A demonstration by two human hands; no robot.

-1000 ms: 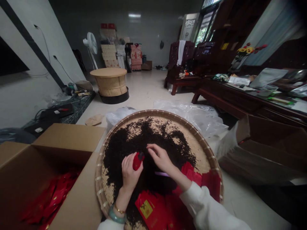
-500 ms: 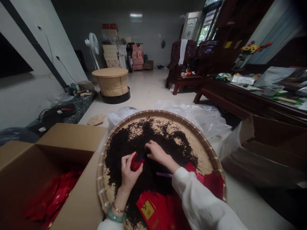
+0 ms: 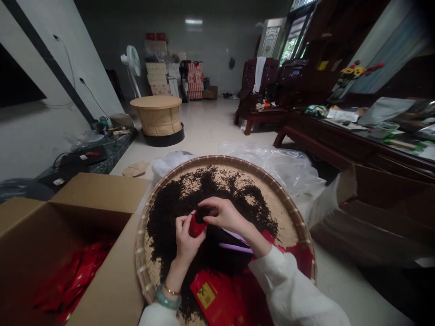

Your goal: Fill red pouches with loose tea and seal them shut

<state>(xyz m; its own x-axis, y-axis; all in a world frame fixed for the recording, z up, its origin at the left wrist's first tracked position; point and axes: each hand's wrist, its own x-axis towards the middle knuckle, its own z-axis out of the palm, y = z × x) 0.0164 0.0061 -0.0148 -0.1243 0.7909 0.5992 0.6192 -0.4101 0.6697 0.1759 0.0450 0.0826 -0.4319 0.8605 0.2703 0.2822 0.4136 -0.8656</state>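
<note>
A small red packet is held with its mouth spread between the fingers and thumb of my left hand. Right at that mouth, my right hand pinches a clump of dark dried leaves, which look like tea. Beneath both hands the leaves cover much of a round woven bamboo tray. A purple-edged object lies on the leaves below my right wrist, partly hidden. Flat red packets with a gold label rest at the tray's near side; more red packets lie at its right, partly under my sleeve.
An open cardboard box holding several red packets stands at the left. Another open box is at the right. Clear plastic sheeting lies behind the tray. Farther off are a round drum-shaped table and a dark wooden table.
My right hand has come up from the leaves to the red packet's mouth with a clump of leaves. The purple-edged object shows more. My left hand has shifted slightly right.
</note>
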